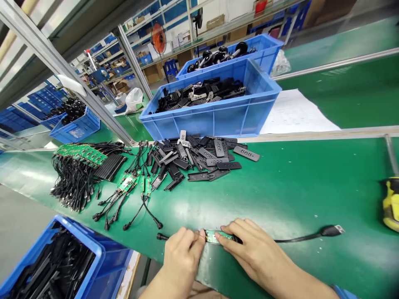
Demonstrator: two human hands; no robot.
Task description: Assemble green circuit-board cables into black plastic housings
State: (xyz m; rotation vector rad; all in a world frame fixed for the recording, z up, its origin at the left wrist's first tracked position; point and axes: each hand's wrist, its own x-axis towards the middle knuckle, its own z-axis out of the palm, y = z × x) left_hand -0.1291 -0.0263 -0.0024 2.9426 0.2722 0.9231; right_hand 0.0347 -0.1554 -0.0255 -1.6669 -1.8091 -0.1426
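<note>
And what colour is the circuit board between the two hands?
Green; the circuit board shows best in the head view.

With my 2 hands, left hand (182,254) and right hand (251,246), I hold 1 circuit board (213,236); 1 USB plug (333,230) and 1 round connector (162,236) show beyond them. I count 1 nearer blue bin (205,122), 1 farther blue bin (270,50), 1 lower-left bin (109,265), 1 sheet of paper (289,112), 1 yellow tool (392,203) and 1 orange fan (158,38). The loose casings (218,161) and heaped green boards (82,155) overlap too much for me to count.
</note>
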